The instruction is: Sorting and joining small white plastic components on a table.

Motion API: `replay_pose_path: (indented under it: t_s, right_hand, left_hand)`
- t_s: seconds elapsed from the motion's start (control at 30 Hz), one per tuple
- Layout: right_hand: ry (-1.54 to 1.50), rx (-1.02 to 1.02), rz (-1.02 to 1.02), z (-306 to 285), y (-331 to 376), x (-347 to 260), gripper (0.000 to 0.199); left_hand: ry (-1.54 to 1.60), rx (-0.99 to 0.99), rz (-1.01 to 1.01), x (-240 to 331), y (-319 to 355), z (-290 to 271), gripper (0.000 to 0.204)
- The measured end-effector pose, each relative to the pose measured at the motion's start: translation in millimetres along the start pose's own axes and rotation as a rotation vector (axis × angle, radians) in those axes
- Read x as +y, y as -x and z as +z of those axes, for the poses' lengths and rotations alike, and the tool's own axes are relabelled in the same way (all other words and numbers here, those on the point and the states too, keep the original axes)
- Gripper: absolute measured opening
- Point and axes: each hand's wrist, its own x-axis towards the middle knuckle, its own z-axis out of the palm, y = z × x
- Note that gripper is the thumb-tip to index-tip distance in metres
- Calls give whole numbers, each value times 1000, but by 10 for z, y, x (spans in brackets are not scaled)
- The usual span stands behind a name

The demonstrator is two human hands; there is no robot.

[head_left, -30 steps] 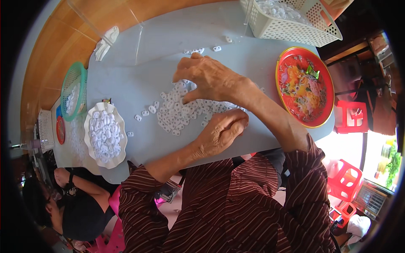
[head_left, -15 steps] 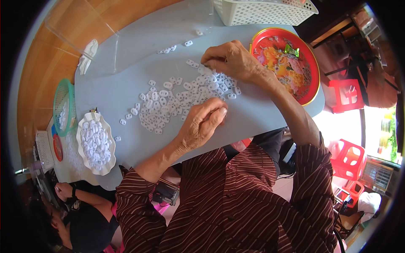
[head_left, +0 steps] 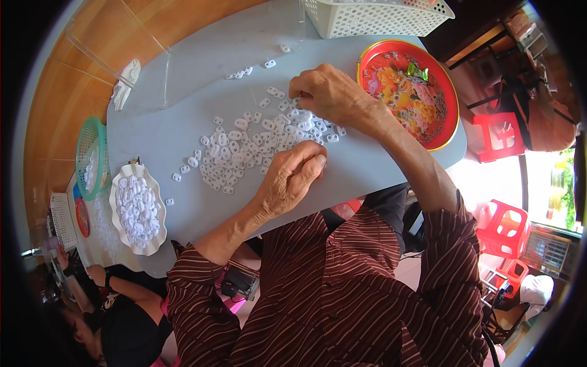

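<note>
A loose heap of small white plastic pieces with two holes each (head_left: 235,150) spreads over the grey table (head_left: 202,67). My left hand (head_left: 292,177) rests at the heap's near edge, its fingers curled in and the thumb pressed against them. Whatever it holds is hidden inside the fist. Over the heap's far right part, my right hand (head_left: 330,95) bends its fingers down among the pieces. Its fingertips are mostly out of sight, so what they grip cannot be made out. A few single pieces lie just left of these fingers.
A red flowered tray (head_left: 451,92) with small metal-looking bits and a green wrapper stands at the right. Behind it is a white perforated basket (head_left: 379,23). A scalloped white dish (head_left: 160,235) of white pieces and a green basket (head_left: 103,150) are at left. Another person (head_left: 131,312) sits lower left.
My right hand has shifted slightly and its fingers are lower and more bent. More single pieces show to the left of its fingers. My left hand keeps its closed shape.
</note>
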Motion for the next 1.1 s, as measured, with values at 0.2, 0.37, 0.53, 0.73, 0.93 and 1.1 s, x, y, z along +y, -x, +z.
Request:
replay_pose_path:
  t_s: [0.2, 0.37, 0.53, 0.73, 0.93, 1.1]
  right_hand:
    - [-200, 2, 187, -202, 113, -158, 13]
    - [-683, 22, 334, -235, 362, -233, 15]
    - [-995, 61, 366, -177, 501, -326, 16]
    - [-659, 81, 418, -292, 424, -368, 15]
    - [-130, 198, 146, -92, 133, -93, 12]
    - [154, 76, 62, 39, -46, -45, 12]
  left_hand:
    - [70, 20, 2, -27, 20, -17, 24]
    - [550, 158, -249, 123, -63, -72, 31]
    - [758, 82, -202, 52, -223, -144, 29]
    - [500, 185, -294, 119, -204, -162, 20]
    - [272, 124, -200, 59, -170, -161, 19]
    - [183, 89, -129, 58, -111, -134, 20]
